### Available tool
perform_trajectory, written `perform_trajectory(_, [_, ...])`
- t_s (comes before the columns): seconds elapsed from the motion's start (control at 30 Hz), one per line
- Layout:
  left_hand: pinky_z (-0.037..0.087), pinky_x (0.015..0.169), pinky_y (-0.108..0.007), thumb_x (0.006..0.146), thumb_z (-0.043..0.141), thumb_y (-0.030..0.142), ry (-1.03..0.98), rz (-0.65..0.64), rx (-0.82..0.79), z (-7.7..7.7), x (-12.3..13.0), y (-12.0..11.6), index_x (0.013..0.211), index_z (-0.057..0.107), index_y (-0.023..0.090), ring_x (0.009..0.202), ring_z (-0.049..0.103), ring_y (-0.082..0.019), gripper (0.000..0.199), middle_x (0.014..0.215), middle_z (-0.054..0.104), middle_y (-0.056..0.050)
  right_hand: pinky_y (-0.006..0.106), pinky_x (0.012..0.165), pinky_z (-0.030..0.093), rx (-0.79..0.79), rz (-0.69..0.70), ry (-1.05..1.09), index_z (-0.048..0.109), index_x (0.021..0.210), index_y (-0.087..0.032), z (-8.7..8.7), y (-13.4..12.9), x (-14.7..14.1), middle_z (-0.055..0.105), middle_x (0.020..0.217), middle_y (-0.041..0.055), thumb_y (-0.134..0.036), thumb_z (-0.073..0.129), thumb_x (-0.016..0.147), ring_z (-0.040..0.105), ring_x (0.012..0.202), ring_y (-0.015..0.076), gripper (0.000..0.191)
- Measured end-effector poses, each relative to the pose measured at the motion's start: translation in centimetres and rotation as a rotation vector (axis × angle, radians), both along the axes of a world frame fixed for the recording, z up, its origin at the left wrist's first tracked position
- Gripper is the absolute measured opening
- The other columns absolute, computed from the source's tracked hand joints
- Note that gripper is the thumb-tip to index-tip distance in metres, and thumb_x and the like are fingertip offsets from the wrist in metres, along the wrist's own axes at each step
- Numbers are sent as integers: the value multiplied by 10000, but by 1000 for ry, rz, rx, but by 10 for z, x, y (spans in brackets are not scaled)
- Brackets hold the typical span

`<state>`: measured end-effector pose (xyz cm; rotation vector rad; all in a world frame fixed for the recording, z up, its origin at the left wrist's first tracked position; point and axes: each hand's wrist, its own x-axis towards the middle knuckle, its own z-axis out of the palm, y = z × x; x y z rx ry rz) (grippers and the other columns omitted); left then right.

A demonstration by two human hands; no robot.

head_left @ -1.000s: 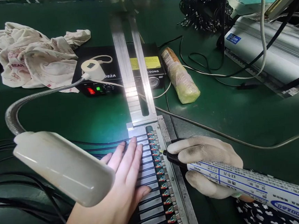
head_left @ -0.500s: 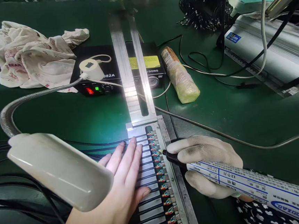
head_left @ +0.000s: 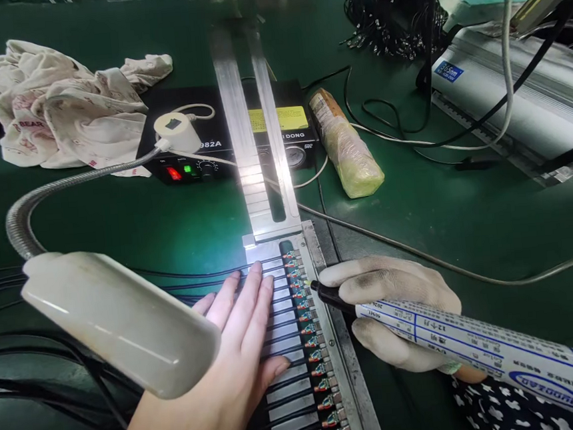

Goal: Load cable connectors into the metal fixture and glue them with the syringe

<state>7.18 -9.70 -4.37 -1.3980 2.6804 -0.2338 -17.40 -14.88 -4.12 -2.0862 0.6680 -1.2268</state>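
Note:
My bare left hand (head_left: 244, 332) lies flat, fingers spread, on several black cables (head_left: 289, 365) laid side by side across a metal fixture (head_left: 348, 377). Their stripped ends show coloured wires and small metal connectors (head_left: 326, 387) in a row along the fixture's slot. In a whitish glove, my right hand (head_left: 400, 312) grips a white glue bottle (head_left: 484, 351) with blue and black print. Its black nozzle points left, and the pale tip is at a connector in the upper part of the row; whether it touches cannot be made out.
A lamp head (head_left: 125, 323) on a bendable metal neck partly covers my left wrist. Behind the fixture stands a black control box (head_left: 179, 134). Cloth (head_left: 66, 107), a wrapped block (head_left: 345, 146), a bundle of cables (head_left: 390, 18) and a silver device (head_left: 520, 81) lie around.
My right hand and the nozzle tip have moved slightly up along the row of connectors. My left hand keeps its place on the cables.

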Motion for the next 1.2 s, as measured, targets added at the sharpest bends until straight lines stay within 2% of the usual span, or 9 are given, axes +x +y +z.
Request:
perform_trajectory(0.17, [397, 1004, -453, 752, 640, 523, 0, -4, -6, 5, -1, 0, 1444, 366, 54, 1315, 356, -344, 880, 1524, 223, -133, 336, 806, 582, 12, -2, 5, 597, 1037, -77, 7, 7, -5, 632, 1121, 146, -98, 673, 708, 646, 976, 205, 338])
perform_trajectory(0.3, [400, 1000, -452, 754, 644, 525, -12, -4, -16, 5, -1, 1, 1441, 372, 54, 1308, 362, -349, 876, 1521, 234, -131, 314, 776, 587, 15, -48, 15, 604, 1008, -96, 13, 14, -5, 651, 1079, 131, -101, 651, 716, 663, 923, 195, 295])
perform_trajectory(0.6, [425, 963, -457, 755, 630, 554, -18, 3, 0, 3, -2, -1, 1442, 367, 49, 1305, 367, -358, 893, 1522, 221, -140, 331, 803, 574, 12, 5, -4, 582, 1048, -88, -1, 13, -4, 638, 1098, 133, -87, 655, 699, 647, 980, 198, 357])
perform_trajectory(1.2, [419, 979, -474, 769, 622, 489, 15, -25, -18, 2, -1, -1, 1434, 380, 46, 1315, 359, -352, 834, 1530, 208, -129, 316, 764, 579, 0, -9, -31, 601, 1023, -77, 1, 12, -2, 658, 1027, 133, -82, 644, 702, 660, 923, 188, 324])
